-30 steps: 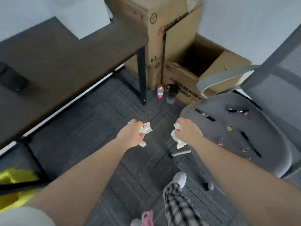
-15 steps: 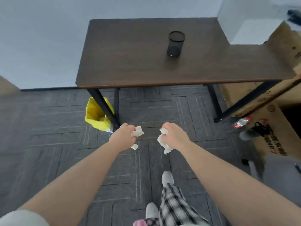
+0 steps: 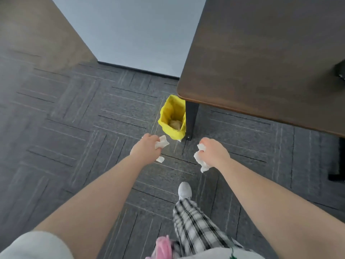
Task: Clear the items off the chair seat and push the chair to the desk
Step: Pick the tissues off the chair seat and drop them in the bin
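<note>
A crumpled white tissue point(image 3: 162, 144) is clenched in the left hand point(image 3: 147, 149), and another crumpled tissue point(image 3: 201, 159) is gripped by the closed fingers of the right hand point(image 3: 214, 153), both held above the carpet floor point(image 3: 74, 118). Just beyond them a yellow bin point(image 3: 172, 116) stands against the desk point(image 3: 261, 62) leg. The chair is out of view.

Desk point(image 3: 261, 62) cut by top, right edges; dark object point(image 3: 340, 71) cropped.

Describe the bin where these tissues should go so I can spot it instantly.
Find the dark wooden desk at upper right and follow its near corner down the black leg. The yellow bin sits on the carpet against that leg, ahead of both hands. It is the only bright yellow thing, open-topped with crumpled paper inside.
</note>
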The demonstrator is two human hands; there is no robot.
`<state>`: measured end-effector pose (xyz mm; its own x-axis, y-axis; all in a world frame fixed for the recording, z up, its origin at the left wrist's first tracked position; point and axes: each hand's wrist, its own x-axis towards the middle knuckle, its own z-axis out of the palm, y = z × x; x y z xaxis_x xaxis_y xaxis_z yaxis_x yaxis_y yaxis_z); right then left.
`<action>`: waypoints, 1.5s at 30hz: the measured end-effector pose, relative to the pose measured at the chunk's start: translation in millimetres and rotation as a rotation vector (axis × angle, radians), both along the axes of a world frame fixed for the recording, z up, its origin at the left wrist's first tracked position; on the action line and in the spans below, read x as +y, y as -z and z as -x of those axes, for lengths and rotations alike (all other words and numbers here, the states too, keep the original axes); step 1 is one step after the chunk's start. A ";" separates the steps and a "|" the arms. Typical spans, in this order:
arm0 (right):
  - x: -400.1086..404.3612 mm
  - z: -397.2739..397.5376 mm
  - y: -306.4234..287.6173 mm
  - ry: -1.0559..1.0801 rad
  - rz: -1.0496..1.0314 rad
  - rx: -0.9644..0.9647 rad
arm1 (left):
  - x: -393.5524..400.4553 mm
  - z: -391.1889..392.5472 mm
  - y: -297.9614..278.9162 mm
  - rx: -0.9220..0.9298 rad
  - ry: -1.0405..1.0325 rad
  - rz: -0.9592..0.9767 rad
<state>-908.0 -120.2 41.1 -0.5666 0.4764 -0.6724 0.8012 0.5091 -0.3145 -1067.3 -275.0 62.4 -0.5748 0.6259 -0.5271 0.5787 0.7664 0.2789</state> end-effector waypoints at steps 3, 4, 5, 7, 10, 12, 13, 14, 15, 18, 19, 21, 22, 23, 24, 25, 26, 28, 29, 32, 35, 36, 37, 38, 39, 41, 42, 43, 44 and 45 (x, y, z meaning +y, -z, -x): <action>7.4 47.6 14.1 -0.062 0.016 0.032 | 7.1 40.7 11.9 -0.016 -0.022 0.036; 9.9 61.8 17.2 -0.067 0.022 0.054 | 9.4 51.5 15.4 -0.026 -0.047 0.049; 11.8 74.2 19.3 -0.064 0.031 0.075 | 12.6 60.1 16.2 -0.037 -0.082 0.055; 15.1 96.2 24.4 -0.063 0.045 0.062 | 18.0 76.1 24.1 -0.048 -0.098 0.072; 20.0 125.0 37.0 -0.142 0.064 -0.019 | 29.6 99.0 41.9 -0.076 -0.095 0.075; 21.8 139.6 49.6 -0.083 0.105 -0.046 | 39.2 111.7 55.9 -0.094 -0.106 0.077; 22.7 145.7 55.7 -0.055 0.110 -0.054 | 44.0 117.8 63.9 -0.106 -0.113 0.088; 23.3 151.5 63.3 -0.019 0.112 -0.052 | 48.7 123.5 72.1 -0.121 -0.120 0.096; 24.2 157.0 72.2 0.012 0.110 -0.052 | 53.8 130.0 82.0 -0.137 -0.123 0.103; 27.1 176.8 99.2 0.129 0.118 -0.070 | 67.6 152.8 115.0 -0.158 -0.111 0.102; 29.1 183.7 108.4 0.166 0.118 -0.081 | 72.1 161.1 127.0 -0.167 -0.108 0.107; 34.7 198.0 126.4 0.243 0.106 -0.095 | 83.2 178.8 152.8 -0.205 -0.104 0.114; 37.6 205.1 135.8 0.292 0.107 -0.093 | 90.2 187.5 165.0 -0.232 -0.106 0.110; 40.9 213.3 145.3 0.344 0.109 -0.084 | 97.8 196.2 177.0 -0.263 -0.116 0.105; 43.8 221.5 154.5 0.395 0.110 -0.080 | 104.8 203.9 188.2 -0.294 -0.127 0.098; 46.2 229.5 162.8 0.445 0.109 -0.089 | 111.4 210.8 198.5 -0.325 -0.136 0.098; 48.6 237.0 170.2 0.490 0.109 -0.101 | 118.0 216.3 207.9 -0.352 -0.141 0.092; 54.1 250.2 186.1 0.541 0.109 -0.127 | 129.7 224.4 224.5 -0.393 -0.156 0.078; 58.5 258.3 196.0 0.567 0.113 -0.134 | 136.7 230.0 236.3 -0.406 -0.160 0.077; 71.0 270.0 215.9 0.662 0.104 -0.099 | 155.1 237.9 256.9 -0.431 -0.162 0.066; 82.2 280.6 244.4 0.760 0.068 -0.074 | 173.8 243.6 282.6 -0.473 -0.156 0.051; 84.8 282.8 253.8 0.789 0.066 -0.074 | 179.3 244.8 290.2 -0.475 -0.156 0.039; 87.5 284.1 262.7 0.814 0.061 -0.073 | 184.3 245.9 297.5 -0.472 -0.155 0.026; 89.6 285.2 271.2 0.836 0.056 -0.071 | 189.1 246.9 305.9 -0.462 -0.150 0.013; 91.8 285.8 279.1 0.854 0.052 -0.070 | 193.2 248.0 314.0 -0.457 -0.147 0.007; 95.2 285.7 294.1 0.892 0.043 -0.064 | 200.4 249.0 327.8 -0.468 -0.153 -0.006; 96.6 285.5 300.5 0.914 0.037 -0.059 | 203.4 248.9 334.0 -0.482 -0.165 -0.017; 98.2 285.3 305.5 0.938 0.031 -0.052 | 206.1 248.5 338.9 -0.499 -0.177 -0.028; 99.6 285.0 310.1 0.961 0.029 -0.045 | 208.4 247.9 342.2 -0.511 -0.185 -0.038; 100.8 284.8 314.2 0.981 0.034 -0.034 | 210.5 247.2 345.7 -0.521 -0.187 -0.044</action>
